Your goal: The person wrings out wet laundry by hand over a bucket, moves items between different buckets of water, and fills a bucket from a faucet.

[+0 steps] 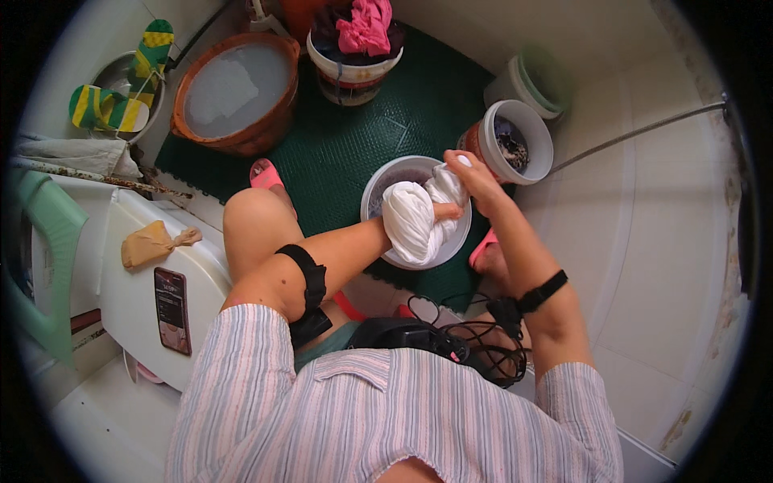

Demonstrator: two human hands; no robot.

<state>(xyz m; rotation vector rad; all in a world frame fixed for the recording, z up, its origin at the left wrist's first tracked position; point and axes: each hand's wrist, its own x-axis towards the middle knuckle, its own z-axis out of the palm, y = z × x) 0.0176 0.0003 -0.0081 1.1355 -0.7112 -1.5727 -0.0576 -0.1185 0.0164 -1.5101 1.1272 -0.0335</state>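
A twisted white cloth (411,224) is bunched up over a white bucket (367,200) between my feet. My left hand (448,211) is wrapped in the cloth, which hides most of it; only a few fingers show, closed on the fabric. At the cloth's right end, my right hand (481,185) has its fingers curled round it. Greyish water or wet contents show in the bucket beside the cloth.
Other containers stand around: a brown basin (181,121) of cloudy liquid, a bucket heaped with pink cloth (366,28), and a bucket (541,141) with dark fabric. A phone (171,310) and a tied tan bag (151,244) lie on a white lid. Black cables (491,346) rest near my lap.
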